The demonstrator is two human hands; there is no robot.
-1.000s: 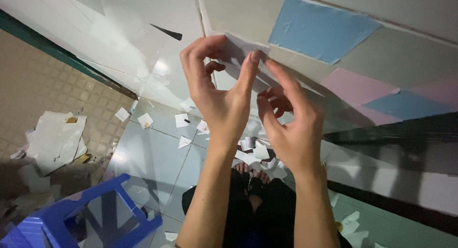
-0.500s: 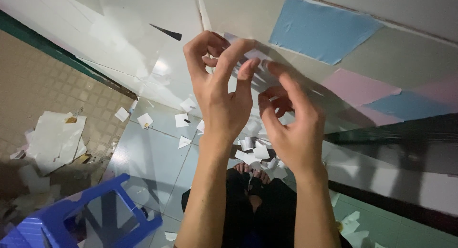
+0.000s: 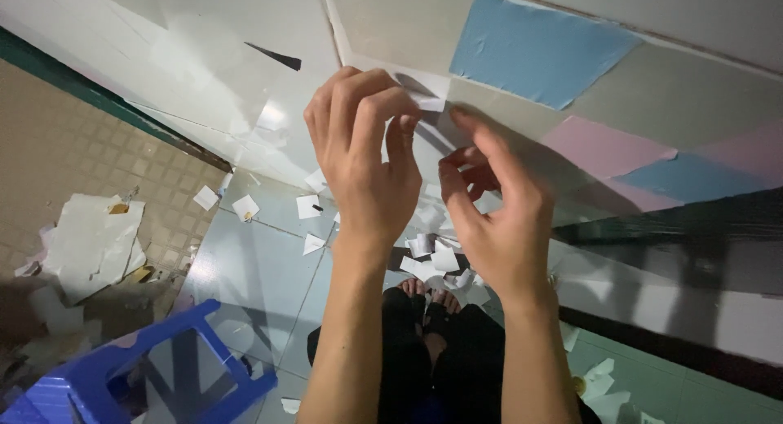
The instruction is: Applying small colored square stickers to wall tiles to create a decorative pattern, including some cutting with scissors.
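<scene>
I face a pale tiled wall with a white paper strip (image 3: 426, 88) stuck on it. My left hand (image 3: 367, 167) is raised against the wall, its fingers curled and its fingertips pinching the strip's torn lower edge. My right hand (image 3: 499, 220) is just to the right and slightly lower. Its fingers are spread and half bent, with the index fingertip close to the same edge, and it holds nothing. My bare feet (image 3: 428, 289) show far below on the floor.
Blue paper (image 3: 538, 49) and pink paper (image 3: 603, 147) patches are stuck on the wall to the right. Torn white scraps (image 3: 428, 261) litter the floor tiles. A blue plastic stool (image 3: 122, 379) stands at lower left, with larger white sheets (image 3: 90, 236) beyond it.
Both hands were pinching the strip a second ago. The right hand has let go and dropped slightly, and the left hand has curled tighter at the strip's edge.
</scene>
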